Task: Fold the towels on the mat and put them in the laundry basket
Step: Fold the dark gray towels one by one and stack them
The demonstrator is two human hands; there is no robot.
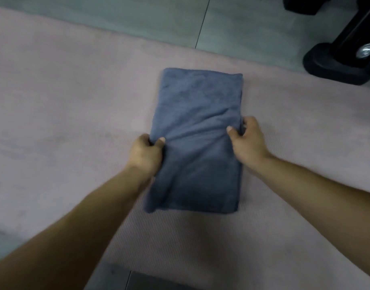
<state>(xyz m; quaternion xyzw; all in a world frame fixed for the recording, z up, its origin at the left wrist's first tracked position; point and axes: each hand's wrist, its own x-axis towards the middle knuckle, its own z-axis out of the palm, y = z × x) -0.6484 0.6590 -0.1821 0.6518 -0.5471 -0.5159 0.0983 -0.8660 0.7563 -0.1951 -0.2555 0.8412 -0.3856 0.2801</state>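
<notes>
— Two hands on it?
— Yes. The left hand [147, 152] pinches the left edge of the blue towel [197, 130], the right hand [248, 139] grips its right edge.
— Where's the towel?
— Folded long, lying on the pink mat [65, 101].

Left hand [147, 152], right hand [249, 139] — pinch grips

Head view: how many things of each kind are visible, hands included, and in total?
Towels: 1, folded blue-grey terry towel
Mats: 1, pink ribbed mat
Hands: 2, left hand and right hand, both pinching the towel
Stand feet: 1, black stand foot with metal bolt
Total: 5
</notes>
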